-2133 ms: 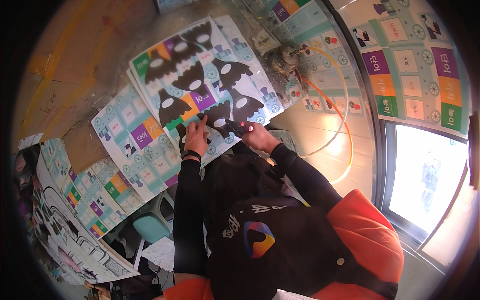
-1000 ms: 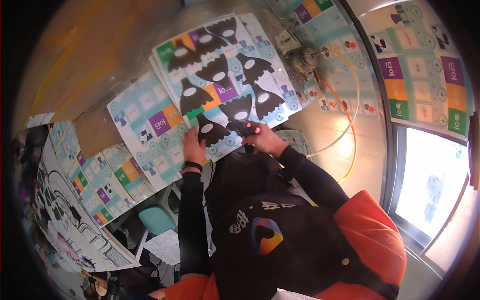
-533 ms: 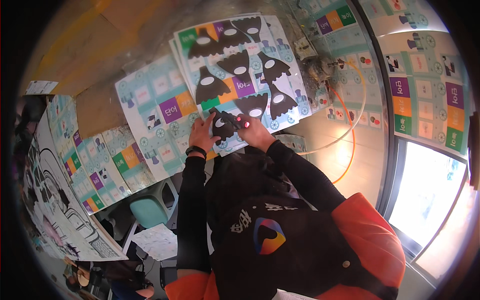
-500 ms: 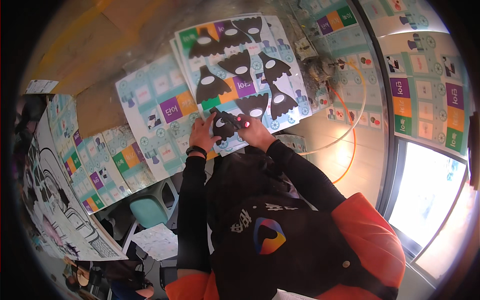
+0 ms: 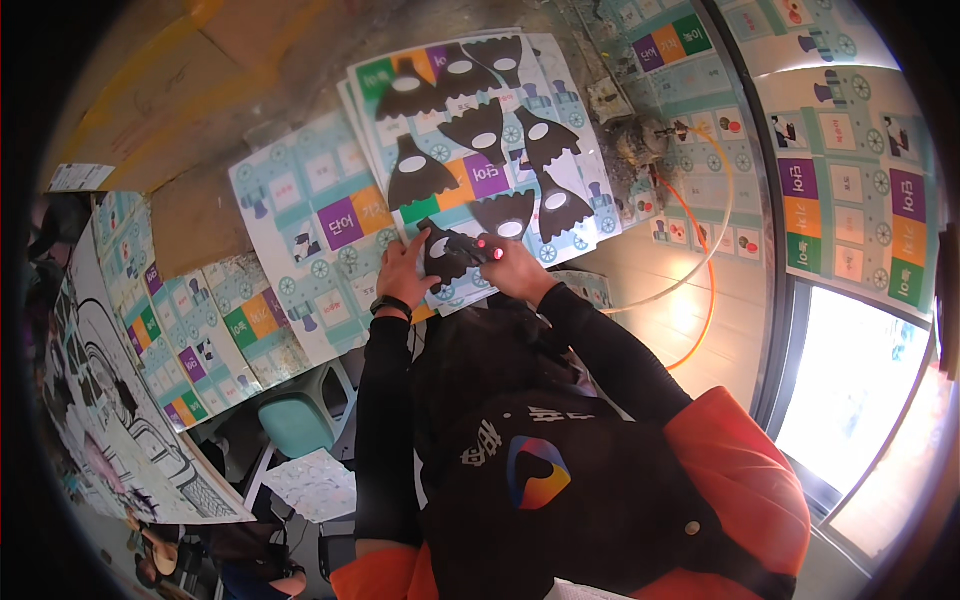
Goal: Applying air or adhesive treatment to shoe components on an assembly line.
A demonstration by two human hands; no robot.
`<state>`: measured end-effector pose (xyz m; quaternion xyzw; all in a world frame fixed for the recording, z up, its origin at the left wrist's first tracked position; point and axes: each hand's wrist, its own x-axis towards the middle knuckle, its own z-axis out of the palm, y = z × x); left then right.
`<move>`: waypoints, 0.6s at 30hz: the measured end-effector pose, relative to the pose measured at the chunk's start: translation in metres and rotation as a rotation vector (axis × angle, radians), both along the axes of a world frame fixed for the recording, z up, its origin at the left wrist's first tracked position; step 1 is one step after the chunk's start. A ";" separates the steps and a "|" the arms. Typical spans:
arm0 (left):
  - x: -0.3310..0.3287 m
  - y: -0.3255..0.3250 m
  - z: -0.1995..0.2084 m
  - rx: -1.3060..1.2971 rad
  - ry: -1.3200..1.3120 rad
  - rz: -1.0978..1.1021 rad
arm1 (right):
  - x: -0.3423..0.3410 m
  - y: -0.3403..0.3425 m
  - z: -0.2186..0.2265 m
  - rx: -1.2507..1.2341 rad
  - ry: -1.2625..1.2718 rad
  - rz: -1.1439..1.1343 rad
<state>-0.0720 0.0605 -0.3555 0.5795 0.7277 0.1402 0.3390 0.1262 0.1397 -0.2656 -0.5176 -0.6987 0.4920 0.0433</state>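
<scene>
A black bat-like cutout with scalloped edges and a white oval lies at the near edge of the stacked printed sheets. At its left side rests my left hand, thumb and fingers spread against the cutout. My right hand is closed around a small dark hand tool with two red ends, whose exact kind I cannot make out. The tool's dark front reaches over the cutout's right part. Several similar black cutouts are spread over the top printed sheet.
Another printed sheet sticks out to the left below the stack. Orange and pale hoses curve down on the right. A teal stool seat stands below the table at left. Farther lower left, another person's arm shows.
My right hand and the tool have shifted very slightly right and down. The left hand stays at the cutout, and the cutouts lie almost as before.
</scene>
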 end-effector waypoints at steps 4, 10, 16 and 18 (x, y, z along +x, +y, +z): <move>0.001 -0.001 -0.004 0.021 0.011 0.008 | -0.001 0.004 0.005 0.039 -0.022 0.003; 0.004 0.000 -0.001 0.019 0.008 0.006 | 0.010 -0.006 -0.006 -0.004 0.009 0.043; 0.004 0.000 -0.001 0.012 0.014 0.006 | 0.005 -0.008 -0.002 -0.044 -0.058 0.064; 0.003 -0.001 -0.001 0.003 0.010 0.009 | 0.010 -0.006 -0.004 -0.015 -0.034 0.046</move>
